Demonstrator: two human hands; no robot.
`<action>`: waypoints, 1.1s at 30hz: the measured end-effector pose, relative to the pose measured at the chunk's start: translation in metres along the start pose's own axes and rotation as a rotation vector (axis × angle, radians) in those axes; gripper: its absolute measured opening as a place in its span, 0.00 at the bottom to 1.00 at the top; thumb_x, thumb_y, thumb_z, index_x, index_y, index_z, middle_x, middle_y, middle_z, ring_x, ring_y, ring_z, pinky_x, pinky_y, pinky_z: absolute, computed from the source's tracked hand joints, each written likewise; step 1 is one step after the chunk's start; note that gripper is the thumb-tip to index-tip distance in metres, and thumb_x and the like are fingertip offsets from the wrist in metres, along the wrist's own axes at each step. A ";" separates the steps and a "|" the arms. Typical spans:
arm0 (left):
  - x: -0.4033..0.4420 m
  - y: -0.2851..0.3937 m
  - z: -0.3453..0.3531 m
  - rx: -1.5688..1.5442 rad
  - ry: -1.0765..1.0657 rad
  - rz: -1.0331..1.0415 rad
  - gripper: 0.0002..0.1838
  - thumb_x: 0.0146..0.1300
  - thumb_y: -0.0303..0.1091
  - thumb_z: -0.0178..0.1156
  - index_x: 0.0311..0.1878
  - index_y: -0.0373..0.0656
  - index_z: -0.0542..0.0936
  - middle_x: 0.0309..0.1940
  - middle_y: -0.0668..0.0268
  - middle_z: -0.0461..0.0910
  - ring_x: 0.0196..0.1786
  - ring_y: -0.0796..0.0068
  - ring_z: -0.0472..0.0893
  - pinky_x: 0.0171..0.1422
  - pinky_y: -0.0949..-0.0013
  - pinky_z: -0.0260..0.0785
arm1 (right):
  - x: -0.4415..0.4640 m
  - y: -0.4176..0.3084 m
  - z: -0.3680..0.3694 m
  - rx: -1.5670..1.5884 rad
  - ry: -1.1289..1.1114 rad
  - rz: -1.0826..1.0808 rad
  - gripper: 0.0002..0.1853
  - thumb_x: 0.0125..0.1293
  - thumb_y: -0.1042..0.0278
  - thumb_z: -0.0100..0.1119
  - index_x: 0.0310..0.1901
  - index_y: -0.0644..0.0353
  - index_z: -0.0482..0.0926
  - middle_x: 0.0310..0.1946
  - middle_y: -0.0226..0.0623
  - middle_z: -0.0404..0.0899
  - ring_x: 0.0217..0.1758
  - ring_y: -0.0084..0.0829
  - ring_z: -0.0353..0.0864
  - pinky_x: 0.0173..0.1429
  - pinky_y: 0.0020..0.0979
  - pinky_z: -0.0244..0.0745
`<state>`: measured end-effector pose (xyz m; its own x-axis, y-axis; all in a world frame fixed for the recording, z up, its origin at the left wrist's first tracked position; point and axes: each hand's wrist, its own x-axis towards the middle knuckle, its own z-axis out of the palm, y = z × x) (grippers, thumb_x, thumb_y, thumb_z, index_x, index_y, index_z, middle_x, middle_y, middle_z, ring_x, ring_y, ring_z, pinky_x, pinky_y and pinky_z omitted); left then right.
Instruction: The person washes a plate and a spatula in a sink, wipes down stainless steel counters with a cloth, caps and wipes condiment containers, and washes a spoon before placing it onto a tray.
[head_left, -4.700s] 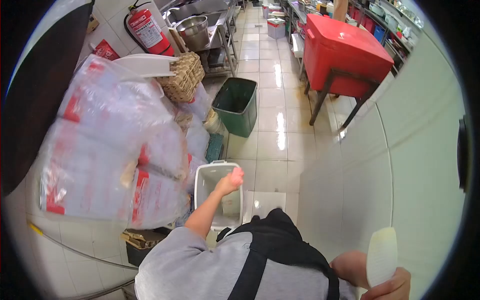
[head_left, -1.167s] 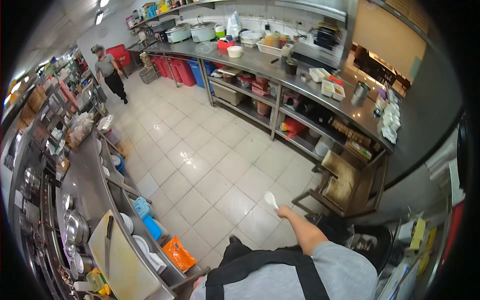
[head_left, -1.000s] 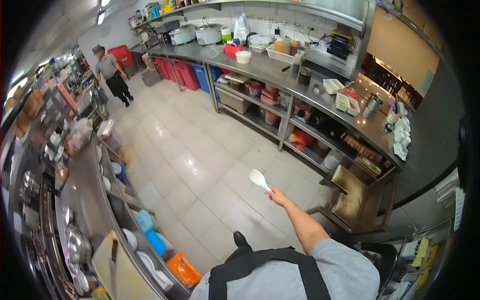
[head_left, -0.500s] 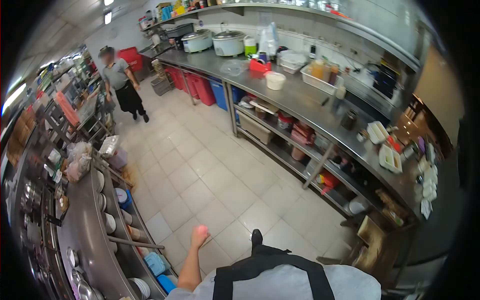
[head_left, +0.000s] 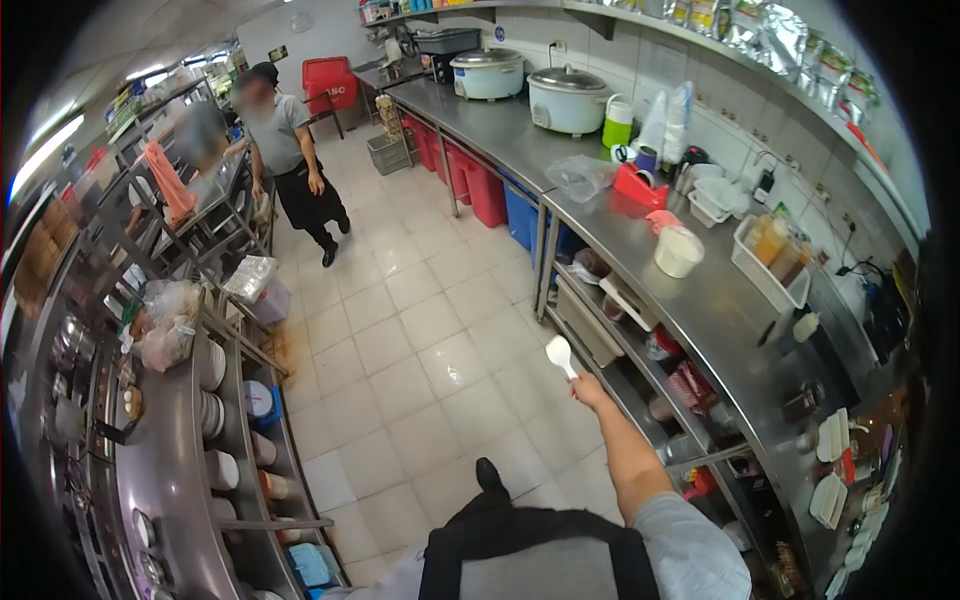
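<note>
Newly in view since the earlier frame, right hand (head_left: pixel 588 388) closed around a white spoon (head_left: pixel 559 352), broad end just beyond the grip, tiled floor (head_left: pixel 420 320) below, steel counter (head_left: pixel 725 305) to its right, co-worker (head_left: pixel 283 140) farther ahead leftward, left hand out of view, hold impossible to tell.

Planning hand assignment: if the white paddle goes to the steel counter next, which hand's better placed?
Right, most likely: the right hand holds the white paddle and extends on the same side as the steel counter. The left hand is out of view.
</note>
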<state>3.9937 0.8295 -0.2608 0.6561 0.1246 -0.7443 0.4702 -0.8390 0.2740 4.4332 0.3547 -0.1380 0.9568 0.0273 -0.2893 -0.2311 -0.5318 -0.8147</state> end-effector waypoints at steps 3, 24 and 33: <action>0.071 0.020 -0.065 0.018 -0.006 0.045 0.14 0.57 0.46 0.61 0.31 0.45 0.75 0.32 0.54 0.78 0.38 0.51 0.78 0.41 0.52 0.71 | 0.058 0.044 0.033 -0.010 -0.051 0.143 0.17 0.65 0.58 0.48 0.32 0.63 0.80 0.21 0.38 0.79 0.19 0.31 0.76 0.28 0.37 0.73; 0.466 0.213 -0.478 0.204 0.314 0.331 0.15 0.51 0.45 0.66 0.32 0.49 0.73 0.28 0.62 0.71 0.34 0.58 0.75 0.35 0.57 0.70 | 0.616 0.045 0.092 -0.916 -0.685 -0.094 0.16 0.57 0.50 0.58 0.35 0.53 0.85 0.29 0.41 0.83 0.33 0.38 0.83 0.41 0.41 0.75; 0.591 0.239 -0.599 -0.055 0.036 0.012 0.14 0.54 0.45 0.64 0.31 0.47 0.73 0.28 0.58 0.74 0.35 0.55 0.77 0.37 0.54 0.70 | 0.840 -0.411 0.110 -0.131 -0.347 -0.229 0.16 0.62 0.50 0.65 0.37 0.57 0.85 0.23 0.28 0.78 0.26 0.18 0.71 0.30 0.26 0.67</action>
<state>4.8474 1.0199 -0.2698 0.6820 0.1343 -0.7189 0.4933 -0.8102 0.3167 5.3128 0.6887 -0.1015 0.8596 0.4283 -0.2787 0.0258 -0.5812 -0.8134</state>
